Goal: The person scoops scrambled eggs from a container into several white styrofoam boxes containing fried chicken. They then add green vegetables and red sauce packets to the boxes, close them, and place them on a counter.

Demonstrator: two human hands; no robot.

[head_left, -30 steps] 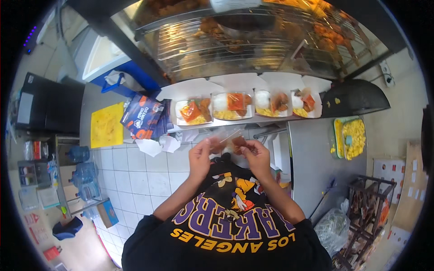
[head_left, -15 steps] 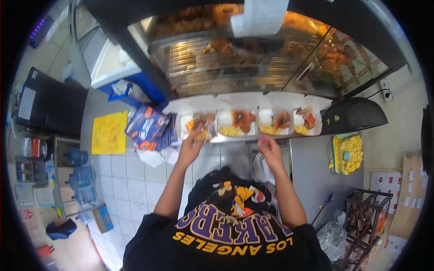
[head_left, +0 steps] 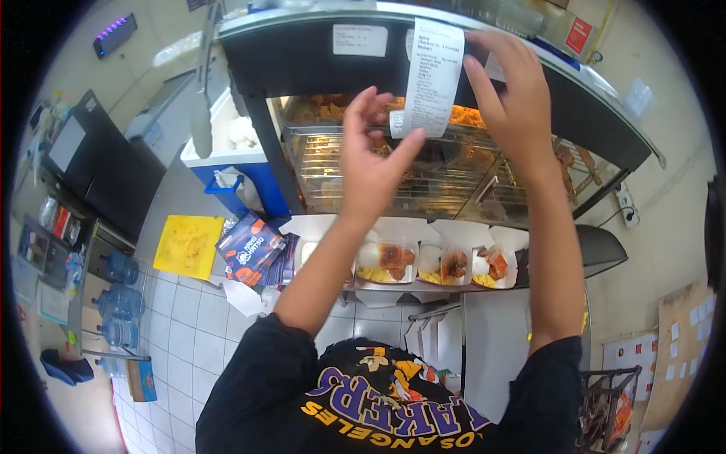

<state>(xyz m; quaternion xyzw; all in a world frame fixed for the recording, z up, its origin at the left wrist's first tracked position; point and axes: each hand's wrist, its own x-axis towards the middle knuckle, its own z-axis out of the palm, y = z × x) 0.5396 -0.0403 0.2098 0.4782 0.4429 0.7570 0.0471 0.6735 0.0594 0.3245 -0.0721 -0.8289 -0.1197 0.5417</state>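
A long printed paper receipt (head_left: 435, 79) hangs on the front of the glass food warmer (head_left: 423, 163), its lower end curled. My left hand (head_left: 374, 159) is raised at its lower left, fingers apart and thumb close to the bottom edge; contact is unclear. Beside its upper right edge, my right hand (head_left: 514, 102) has its fingers and thumb spread, with nothing visible in them. Below my arms stands a row of several open white takeaway boxes (head_left: 446, 231) holding rice, yellow egg and saucy browned meat. The left forearm partly covers the leftmost box.
Left of the boxes lie dark blue printed packages (head_left: 251, 250) and a yellow cutting board (head_left: 189, 246). A blue cooler box (head_left: 265, 178) stands against the warmer's left side. A black curved tray (head_left: 601, 253) sits at the counter's right end. Water jugs (head_left: 117, 303) occupy a low shelf.
Both hands have risen from beside the food boxes to either side of the receipt. The view has tilted up, so the receipt and the warmer's top now show more fully.
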